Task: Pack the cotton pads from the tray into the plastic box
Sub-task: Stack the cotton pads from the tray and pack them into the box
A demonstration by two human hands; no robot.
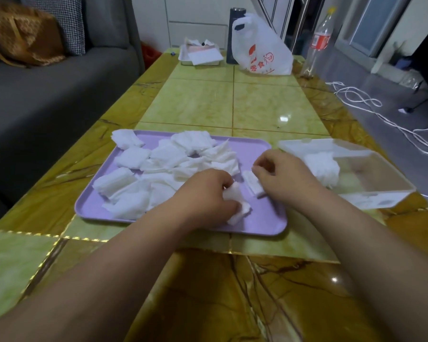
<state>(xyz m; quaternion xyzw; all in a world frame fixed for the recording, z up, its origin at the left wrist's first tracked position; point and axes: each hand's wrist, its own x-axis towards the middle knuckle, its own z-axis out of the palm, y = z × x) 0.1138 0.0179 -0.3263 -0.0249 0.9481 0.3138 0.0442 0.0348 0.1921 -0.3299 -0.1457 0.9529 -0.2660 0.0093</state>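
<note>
A lilac tray (260, 225) lies on the table in front of me, with several white cotton pads (158, 166) heaped over its left and middle. My left hand (205, 196) is over the tray's right part and grips a small bunch of pads (237, 206). My right hand (282, 174) pinches a small stack of pads (253, 185) at the tray's right edge. Just right of the tray stands the clear plastic box (381, 193), lid open behind it, with some pads (324, 169) lying in its left end.
At the table's far end stand a white tray of papers (199, 56), a white plastic bag (260, 48), a dark flask (234, 33) and a clear bottle (318, 43). A grey sofa (47, 90) runs along the left. White cord (381, 114) lies on the floor at right.
</note>
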